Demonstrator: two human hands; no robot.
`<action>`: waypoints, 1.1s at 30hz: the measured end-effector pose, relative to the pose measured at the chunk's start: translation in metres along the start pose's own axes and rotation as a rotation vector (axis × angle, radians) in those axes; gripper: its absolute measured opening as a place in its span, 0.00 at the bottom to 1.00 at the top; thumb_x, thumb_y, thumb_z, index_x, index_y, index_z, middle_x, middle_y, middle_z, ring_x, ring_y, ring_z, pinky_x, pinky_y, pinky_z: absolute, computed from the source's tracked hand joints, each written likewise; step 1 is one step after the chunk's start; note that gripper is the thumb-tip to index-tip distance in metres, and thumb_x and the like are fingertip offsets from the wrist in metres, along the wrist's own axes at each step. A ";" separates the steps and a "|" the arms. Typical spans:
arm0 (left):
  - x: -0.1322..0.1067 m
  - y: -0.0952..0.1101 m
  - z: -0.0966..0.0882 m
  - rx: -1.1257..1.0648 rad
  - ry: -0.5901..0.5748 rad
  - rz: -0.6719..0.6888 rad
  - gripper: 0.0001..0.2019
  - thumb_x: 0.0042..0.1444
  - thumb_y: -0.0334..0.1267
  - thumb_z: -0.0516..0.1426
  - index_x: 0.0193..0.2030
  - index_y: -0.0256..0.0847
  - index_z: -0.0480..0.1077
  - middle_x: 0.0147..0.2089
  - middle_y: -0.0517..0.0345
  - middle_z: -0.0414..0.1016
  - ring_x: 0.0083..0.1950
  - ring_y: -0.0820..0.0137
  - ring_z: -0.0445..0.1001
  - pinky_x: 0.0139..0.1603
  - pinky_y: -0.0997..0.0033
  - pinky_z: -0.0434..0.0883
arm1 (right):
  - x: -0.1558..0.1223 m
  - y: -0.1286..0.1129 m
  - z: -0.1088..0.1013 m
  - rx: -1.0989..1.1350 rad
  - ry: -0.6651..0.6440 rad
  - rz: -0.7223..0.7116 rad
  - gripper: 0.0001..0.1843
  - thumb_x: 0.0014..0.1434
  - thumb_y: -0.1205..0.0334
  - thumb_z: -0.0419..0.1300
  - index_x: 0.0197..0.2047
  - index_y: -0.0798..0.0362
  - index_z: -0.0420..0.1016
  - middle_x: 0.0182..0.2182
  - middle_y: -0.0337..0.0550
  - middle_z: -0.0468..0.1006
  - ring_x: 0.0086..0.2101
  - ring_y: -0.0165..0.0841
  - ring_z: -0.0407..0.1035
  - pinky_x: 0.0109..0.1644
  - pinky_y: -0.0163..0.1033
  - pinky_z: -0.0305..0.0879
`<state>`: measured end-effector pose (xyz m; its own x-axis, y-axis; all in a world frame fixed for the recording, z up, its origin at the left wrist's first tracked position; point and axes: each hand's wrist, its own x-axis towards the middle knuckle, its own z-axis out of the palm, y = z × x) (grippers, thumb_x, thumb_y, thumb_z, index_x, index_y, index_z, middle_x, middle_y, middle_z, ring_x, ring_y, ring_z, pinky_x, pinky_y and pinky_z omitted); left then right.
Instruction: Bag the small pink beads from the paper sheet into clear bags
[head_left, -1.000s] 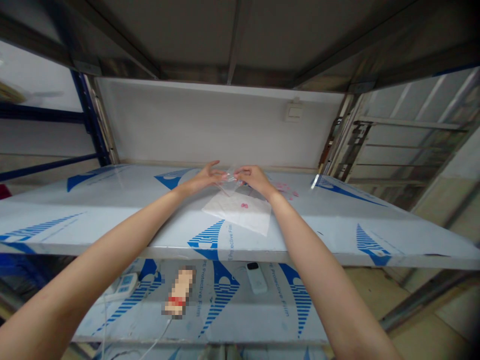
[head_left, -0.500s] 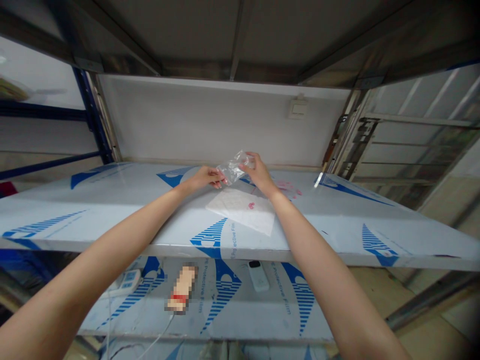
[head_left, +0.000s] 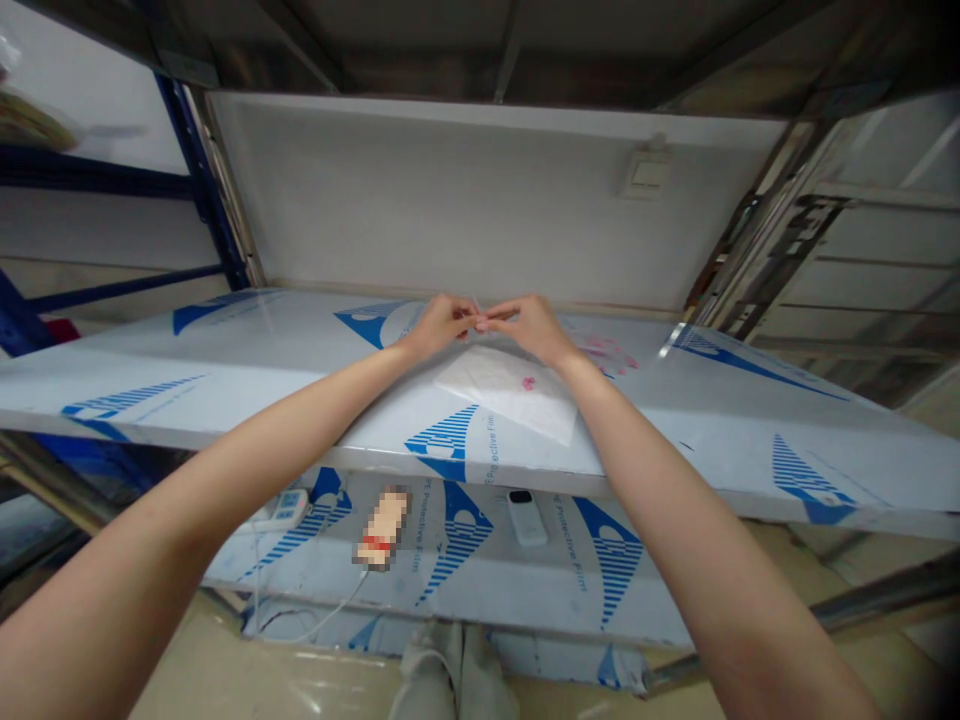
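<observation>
My left hand point(head_left: 442, 322) and my right hand point(head_left: 529, 325) meet fingertip to fingertip above the upper shelf point(head_left: 225, 370). Both pinch a small clear plastic bag point(head_left: 478, 318), which is almost hidden between the fingers. Just below the hands lies a white sheet point(head_left: 517, 388) with a small pink piece point(head_left: 528, 383) on it. More small pink pieces point(head_left: 609, 350) are scattered on the shelf to the right of my right hand.
The shelves wear film with blue printing. On the lower shelf point(head_left: 465, 570) lie a white remote point(head_left: 526, 515), a small white device with a cable point(head_left: 283, 508) and a blurred object point(head_left: 381, 527). A wall switch point(head_left: 645, 173) sits on the back panel. Metal racking stands at right.
My right hand, which held the clear bag raised half a second ago, has come down to meet my left hand. Both now pinch the bag close together. The camera view has shifted downward.
</observation>
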<state>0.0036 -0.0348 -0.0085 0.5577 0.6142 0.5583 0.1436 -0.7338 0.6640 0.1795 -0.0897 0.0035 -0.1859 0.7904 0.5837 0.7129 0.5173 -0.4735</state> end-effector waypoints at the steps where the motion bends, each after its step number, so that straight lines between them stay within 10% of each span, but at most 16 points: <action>1: 0.000 0.000 0.000 0.008 -0.010 0.013 0.09 0.56 0.38 0.58 0.31 0.34 0.74 0.25 0.59 0.72 0.25 0.77 0.65 0.28 0.77 0.62 | 0.000 0.000 -0.001 -0.008 -0.004 0.001 0.10 0.56 0.59 0.66 0.39 0.54 0.84 0.35 0.48 0.83 0.39 0.38 0.76 0.44 0.37 0.66; 33: 0.000 0.019 -0.002 0.224 0.086 0.017 0.09 0.51 0.32 0.53 0.21 0.36 0.66 0.18 0.63 0.61 0.23 0.75 0.61 0.29 0.73 0.56 | -0.003 -0.013 -0.010 -0.455 0.244 0.144 0.15 0.62 0.59 0.55 0.44 0.54 0.81 0.41 0.52 0.81 0.44 0.45 0.73 0.49 0.45 0.63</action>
<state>0.0047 -0.0484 0.0052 0.4916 0.6164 0.6151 0.3177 -0.7846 0.5324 0.1770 -0.1017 0.0147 0.0593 0.7155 0.6961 0.9507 0.1722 -0.2580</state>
